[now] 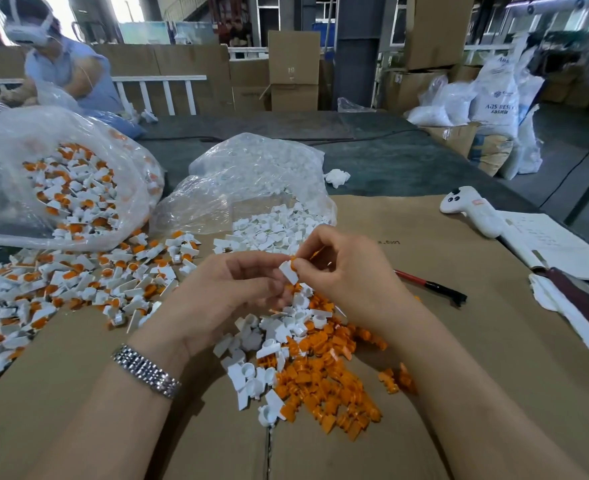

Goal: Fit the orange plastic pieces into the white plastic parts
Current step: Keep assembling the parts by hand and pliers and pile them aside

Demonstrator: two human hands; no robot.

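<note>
both hands, left hand (230, 289) and right hand (341, 271), pinch one white part (288, 271) between them.

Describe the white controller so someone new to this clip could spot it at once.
Start from the brown cardboard sheet covering the table, and follow its far right edge to the open notebook. The white controller lies just left of that notebook. Unlike the small white plastic parts, it is one large curved handle with dark buttons.

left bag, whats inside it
The left bag holds white parts with orange pieces fitted in, spilling out at its mouth. Crinkled, glaring plastic hides whatever lies deeper.
</note>
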